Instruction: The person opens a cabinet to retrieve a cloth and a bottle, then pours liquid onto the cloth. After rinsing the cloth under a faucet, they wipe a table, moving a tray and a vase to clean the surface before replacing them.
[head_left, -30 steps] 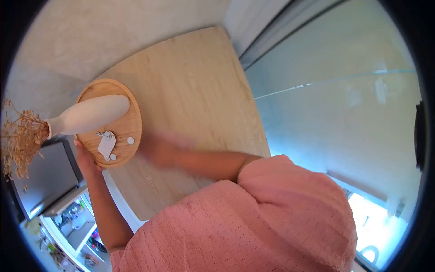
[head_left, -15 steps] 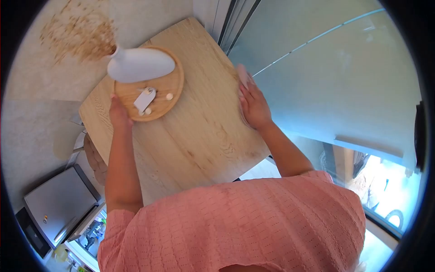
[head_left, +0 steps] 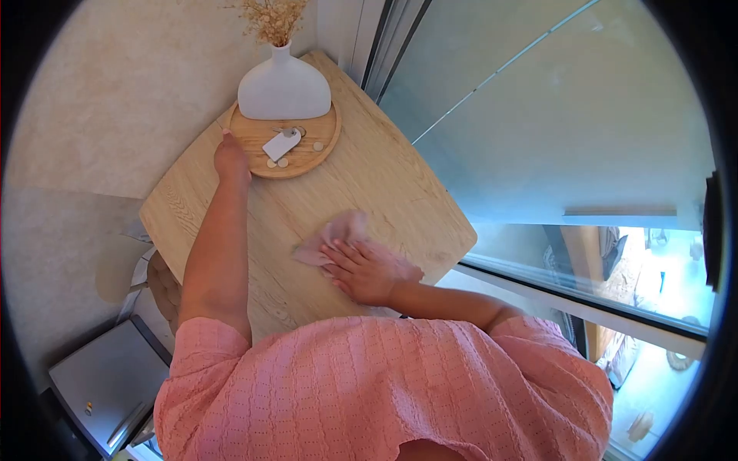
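My left hand (head_left: pixel 231 157) grips the near left rim of a round wooden tray (head_left: pixel 332 134), thumb on top and fingers mostly hidden. On the tray stands a white vase (head_left: pixel 284 86) holding dried flowers (head_left: pixel 270 19). In front of the vase lie a white tag (head_left: pixel 281 144) with what looks like keys, and several small pale discs like coins. Close to my body, my right hand (head_left: pixel 365 270) presses a crumpled pale pink cloth (head_left: pixel 344 228) onto the wooden table (head_left: pixel 384 180), its fingers stretched over the fabric. Cloth shows beyond the fingertips and beside the wrist.
A wall (head_left: pixel 177 100) borders the table on the left. Along the right runs a large glass panel (head_left: pixel 553 131). A brown tufted chair (head_left: pixel 160 284) is tucked at the lower left, near a grey appliance-like box (head_left: pixel 108 384).
My right hand has brought the cloth from the table's right edge back toward my body. The tray has shifted right in view, and the vase neck, earlier pointing left, now points up.
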Demonstrator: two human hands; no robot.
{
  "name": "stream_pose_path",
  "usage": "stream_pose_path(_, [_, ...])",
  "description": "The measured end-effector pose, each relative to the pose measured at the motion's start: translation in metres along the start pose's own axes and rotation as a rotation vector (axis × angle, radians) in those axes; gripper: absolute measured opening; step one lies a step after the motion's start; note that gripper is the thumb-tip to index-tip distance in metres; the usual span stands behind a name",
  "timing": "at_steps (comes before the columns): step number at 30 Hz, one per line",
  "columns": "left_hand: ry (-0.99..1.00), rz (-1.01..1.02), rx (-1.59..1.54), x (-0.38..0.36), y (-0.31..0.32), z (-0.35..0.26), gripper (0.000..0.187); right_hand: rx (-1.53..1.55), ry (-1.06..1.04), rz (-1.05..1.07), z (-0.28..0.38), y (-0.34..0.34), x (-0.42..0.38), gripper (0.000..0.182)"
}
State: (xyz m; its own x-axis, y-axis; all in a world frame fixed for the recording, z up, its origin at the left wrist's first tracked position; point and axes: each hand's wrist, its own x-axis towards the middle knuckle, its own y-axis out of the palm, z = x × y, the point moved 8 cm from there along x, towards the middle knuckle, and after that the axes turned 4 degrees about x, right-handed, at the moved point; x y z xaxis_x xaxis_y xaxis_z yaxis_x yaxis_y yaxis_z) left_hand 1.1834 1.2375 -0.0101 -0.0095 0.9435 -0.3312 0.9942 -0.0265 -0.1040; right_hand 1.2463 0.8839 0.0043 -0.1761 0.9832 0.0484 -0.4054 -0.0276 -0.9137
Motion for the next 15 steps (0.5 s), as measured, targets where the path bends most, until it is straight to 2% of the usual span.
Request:
stream_pose_path(1, [-0.005,-0.006,0.061,0.009,-0.003,0.006,0.053,-0.025,-0.087,-0.025,0.009,-0.001,0.013,0.045])
stream_pose_path(2, [-0.003,-0.005,0.064,0.013,-0.005,0.007,0.053,-0.024,-0.086,-0.028,0.009,-0.007,0.026,0.045])
stream_pose_path(4, [0.048,-0.002,0.454,0.024,-0.007,0.004,0.049,0.148,-0.050,-0.108,0.001,-0.037,0.056,0.035])
stream_pose_path(5, [0.048,-0.005,0.449,0.038,-0.009,0.007,0.049,0.234,-0.003,-0.208,-0.017,-0.056,0.076,0.031])
stream_pose_path(7, [0.475,0.304,1.025,0.043,0.007,-0.003,0.045,0.325,0.071,-0.466,-0.045,-0.087,0.105,0.027])
stream_pose_path(8, [0.469,0.299,1.023,0.034,-0.001,-0.010,0.045,0.330,0.101,-0.628,-0.058,-0.101,0.116,0.027])
stream_pose_path(10, [0.593,-0.139,1.127,-0.013,-0.024,-0.057,0.038,0.331,0.238,-0.642,-0.089,-0.119,0.146,0.027])
stream_pose_path(11, [0.586,-0.141,1.128,-0.023,-0.025,-0.060,0.038,0.308,0.304,-0.615,-0.098,-0.123,0.159,0.027])
stream_pose_path(13, [0.833,0.081,1.042,-0.048,0.004,-0.069,0.036,0.284,0.363,-0.589,-0.117,-0.126,0.178,0.027])
stream_pose_path(15, [0.896,0.260,1.043,-0.088,0.029,-0.073,0.046,0.211,0.517,-0.387,-0.135,-0.112,0.192,0.020])
